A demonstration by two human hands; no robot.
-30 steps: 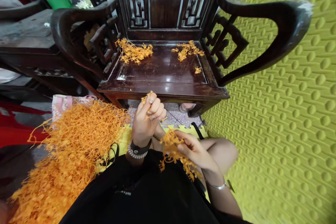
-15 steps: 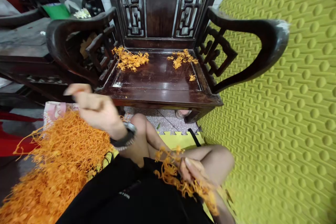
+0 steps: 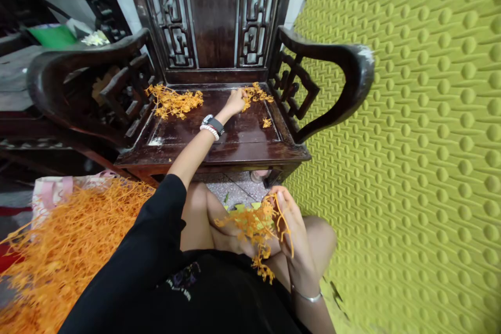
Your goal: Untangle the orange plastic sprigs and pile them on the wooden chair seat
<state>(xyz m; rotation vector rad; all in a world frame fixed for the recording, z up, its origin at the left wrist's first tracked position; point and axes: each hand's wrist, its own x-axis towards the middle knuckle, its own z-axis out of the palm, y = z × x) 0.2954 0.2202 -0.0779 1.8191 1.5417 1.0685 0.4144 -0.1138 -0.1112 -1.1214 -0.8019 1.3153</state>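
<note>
My left hand [image 3: 236,102] reaches over the dark wooden chair seat [image 3: 219,138]. Its fingers are pressed together at the left edge of the right-hand pile of orange sprigs [image 3: 256,93]; anything between the fingertips is too small to make out. Above my lap, my right hand [image 3: 293,227] is closed around a bunch of orange stringy sprigs [image 3: 254,224], which hangs to the left and down. A larger pile of orange sprigs [image 3: 174,102] lies on the left of the seat, and one small piece [image 3: 266,122] near its right edge.
A big heap of orange strands [image 3: 90,224] fills the lower left, against a pink and white bag [image 3: 47,195]. The chair's curved armrests [image 3: 332,52] stand on both sides. Yellow bumpy matting [image 3: 410,141] covers the right. A green item [image 3: 55,36] rests on furniture at upper left.
My left hand has moved from above the orange heap, forward and right, to the pile on the seat. My right hand has risen with its bunch. The view has shifted right.
</note>
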